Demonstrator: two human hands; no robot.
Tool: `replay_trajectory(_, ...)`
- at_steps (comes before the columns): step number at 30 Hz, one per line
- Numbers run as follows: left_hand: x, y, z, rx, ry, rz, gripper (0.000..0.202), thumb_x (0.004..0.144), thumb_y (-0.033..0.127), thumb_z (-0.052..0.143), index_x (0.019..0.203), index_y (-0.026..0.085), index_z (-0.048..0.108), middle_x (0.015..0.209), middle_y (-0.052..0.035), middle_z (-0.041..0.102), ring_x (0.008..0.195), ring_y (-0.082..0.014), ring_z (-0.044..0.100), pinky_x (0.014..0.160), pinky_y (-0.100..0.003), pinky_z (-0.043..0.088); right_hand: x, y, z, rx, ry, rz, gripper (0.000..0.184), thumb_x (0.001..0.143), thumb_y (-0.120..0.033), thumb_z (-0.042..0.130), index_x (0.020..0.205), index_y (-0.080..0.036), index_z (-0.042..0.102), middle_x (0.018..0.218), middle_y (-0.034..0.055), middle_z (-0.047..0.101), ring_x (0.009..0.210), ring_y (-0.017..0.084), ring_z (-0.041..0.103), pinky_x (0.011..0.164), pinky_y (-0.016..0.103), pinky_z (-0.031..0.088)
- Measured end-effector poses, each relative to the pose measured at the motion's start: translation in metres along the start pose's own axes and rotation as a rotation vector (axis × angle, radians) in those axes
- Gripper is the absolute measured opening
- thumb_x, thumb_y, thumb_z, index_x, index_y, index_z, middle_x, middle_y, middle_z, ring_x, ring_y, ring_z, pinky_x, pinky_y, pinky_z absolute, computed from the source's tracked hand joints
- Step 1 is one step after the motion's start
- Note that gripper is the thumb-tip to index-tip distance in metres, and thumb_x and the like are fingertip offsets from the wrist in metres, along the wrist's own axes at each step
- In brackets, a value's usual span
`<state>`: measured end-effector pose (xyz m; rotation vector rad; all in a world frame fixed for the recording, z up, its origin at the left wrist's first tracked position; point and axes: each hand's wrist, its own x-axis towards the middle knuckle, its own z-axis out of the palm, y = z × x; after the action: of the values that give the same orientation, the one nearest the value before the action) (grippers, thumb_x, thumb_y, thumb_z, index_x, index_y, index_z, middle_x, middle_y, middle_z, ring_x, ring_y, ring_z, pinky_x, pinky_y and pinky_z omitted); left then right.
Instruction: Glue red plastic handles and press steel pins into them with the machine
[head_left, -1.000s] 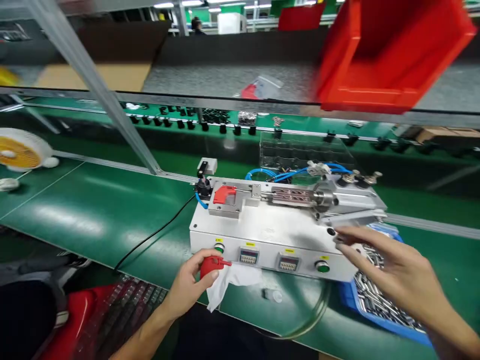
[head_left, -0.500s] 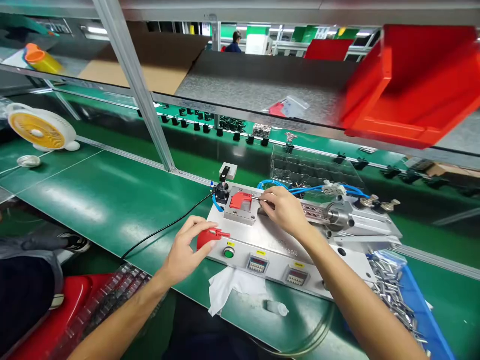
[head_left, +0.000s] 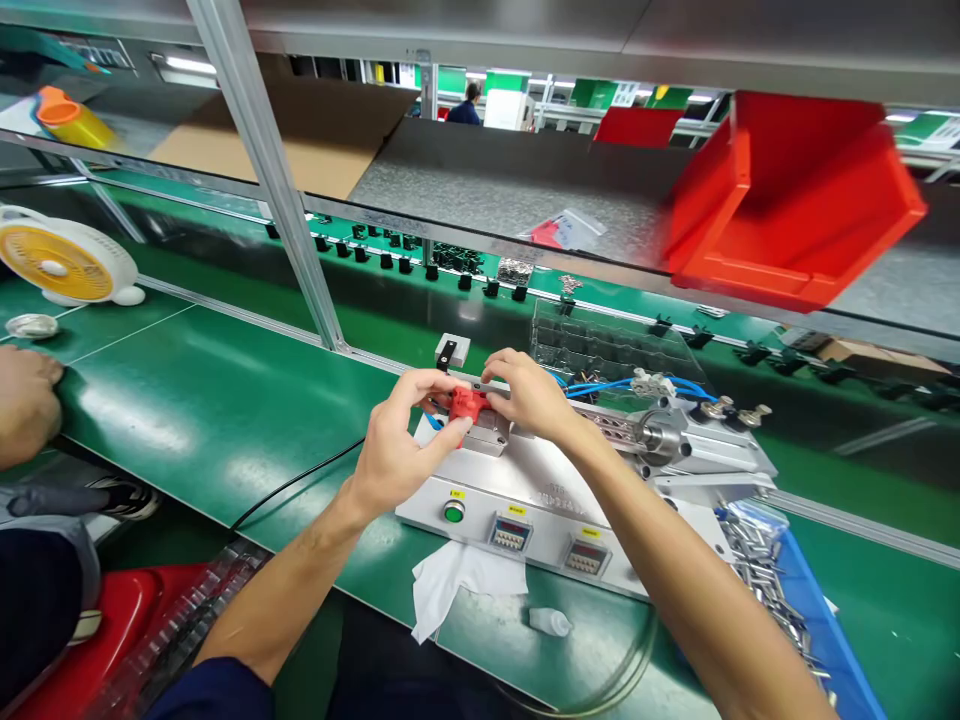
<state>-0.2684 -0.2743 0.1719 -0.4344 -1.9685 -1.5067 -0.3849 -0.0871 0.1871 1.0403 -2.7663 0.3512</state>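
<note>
Over the metal fixture block (head_left: 493,440), my left hand (head_left: 401,435) pinches a red plastic part (head_left: 466,402) between thumb and fingertips. My right hand (head_left: 529,392) meets it from the right, its thumb and fingers closed at the right end of the red part. My fingers cover much of the block, so whether a second red part lies under the held one cannot be made out. The block sits on the silver machine base (head_left: 525,480), which carries a green button (head_left: 454,511) and two counters on its front. A metal cylinder assembly (head_left: 697,450) stands to the right.
A blue bin (head_left: 814,610) of metal pins lies at right. White cloth (head_left: 465,580) and a small bottle (head_left: 550,621) lie in front. A co-worker's hand (head_left: 26,405) rests at the left edge, near a fan (head_left: 67,255). A red bin (head_left: 795,210) overhangs on the shelf.
My left hand has carried the red part up and right to the fixture. My right hand has shifted slightly left, and its thin metal piece no longer shows. A co-worker's hand has appeared at left.
</note>
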Motion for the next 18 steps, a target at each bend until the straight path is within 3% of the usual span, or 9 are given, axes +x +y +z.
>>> replay_trajectory(3, 0.013, 0.005, 0.004, -0.014, 0.026, 0.056, 0.021, 0.094, 0.026, 0.071, 0.112, 0.020, 0.063, 0.113, -0.0069, 0.075, 0.100, -0.0191, 0.072, 0.083, -0.030, 0.056, -0.003, -0.003, 0.000, -0.025, -0.069, 0.018, 0.014, 0.087, -0.011, 0.066, 0.096, -0.019, 0.073, 0.114, 0.0108, 0.071, 0.102, 0.027, 0.064, 0.075, 0.034, 0.050)
replay_trajectory(8, 0.026, 0.000, 0.011, 0.078, 0.027, 0.091, 0.018, 0.093, 0.023, 0.069, 0.111, 0.020, 0.063, 0.111, -0.0058, 0.072, 0.095, -0.0174, 0.070, 0.080, -0.029, 0.055, -0.005, -0.003, 0.003, 0.006, -0.037, 0.023, 0.010, 0.092, -0.015, 0.065, 0.094, -0.021, 0.073, 0.117, 0.0086, 0.072, 0.107, 0.027, 0.063, 0.085, 0.035, 0.050)
replay_trajectory(13, 0.032, -0.003, 0.016, 0.159, 0.036, 0.094, 0.017, 0.093, 0.023, 0.067, 0.110, 0.019, 0.062, 0.108, -0.0062, 0.072, 0.091, -0.0177, 0.068, 0.078, -0.030, 0.054, -0.004, 0.002, 0.008, 0.092, -0.027, -0.015, 0.006, 0.088, -0.014, 0.069, 0.088, -0.019, 0.072, 0.110, 0.0096, 0.072, 0.100, 0.025, 0.064, 0.083, 0.035, 0.051)
replay_trajectory(15, 0.032, -0.004, 0.015, 0.197, 0.040, 0.123, 0.017, 0.093, 0.023, 0.066, 0.109, 0.019, 0.062, 0.107, -0.0057, 0.072, 0.090, -0.0177, 0.068, 0.077, -0.030, 0.054, -0.006, 0.006, 0.003, 0.113, 0.031, -0.004, 0.008, 0.092, -0.015, 0.065, 0.088, -0.019, 0.070, 0.112, 0.0103, 0.071, 0.104, 0.025, 0.064, 0.089, 0.036, 0.052)
replay_trajectory(18, 0.031, -0.010, 0.014, 0.301, 0.007, 0.176, 0.016, 0.093, 0.021, 0.065, 0.109, 0.020, 0.061, 0.108, -0.0059, 0.069, 0.091, -0.0183, 0.067, 0.078, -0.030, 0.055, -0.021, 0.017, -0.015, 0.216, 0.229, 0.041, 0.010, 0.096, -0.022, 0.059, 0.094, -0.020, 0.069, 0.109, 0.0097, 0.071, 0.103, 0.025, 0.066, 0.092, 0.039, 0.054)
